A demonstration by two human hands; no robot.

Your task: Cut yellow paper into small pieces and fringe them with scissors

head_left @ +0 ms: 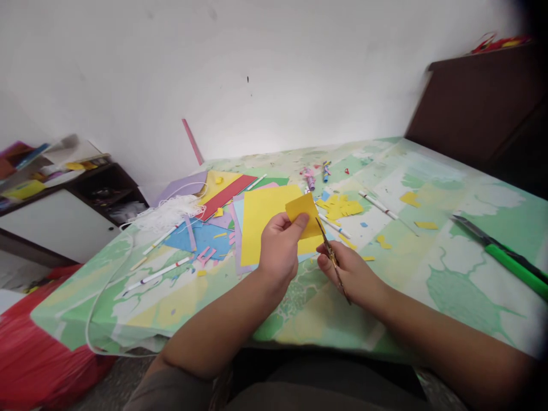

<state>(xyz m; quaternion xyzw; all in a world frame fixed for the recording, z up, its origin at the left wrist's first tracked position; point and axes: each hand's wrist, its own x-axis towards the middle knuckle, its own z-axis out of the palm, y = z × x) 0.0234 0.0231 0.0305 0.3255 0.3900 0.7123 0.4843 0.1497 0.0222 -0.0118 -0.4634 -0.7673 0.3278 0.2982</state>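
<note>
Between thumb and fingers, my left hand [280, 246] pinches a small piece of yellow paper [305, 210], held up above the table. My right hand [353, 268] is closed around a pair of scissors [331, 258], whose blades point up and away and reach the right edge of that piece. Whether the blades are parted is hard to make out. Beneath and behind my left hand lies a larger yellow sheet [261, 220] on other coloured papers. Yellow paper scraps [342, 206] are heaped beyond my right hand.
A green-handled box cutter [509, 260] lies at the right. White string [173, 211], a blue sheet [201, 238], a red strip [226, 197] and several white pens sit to the left. Two crayon-like sticks stand near the back. A dark cabinet [483, 103] rises at the right.
</note>
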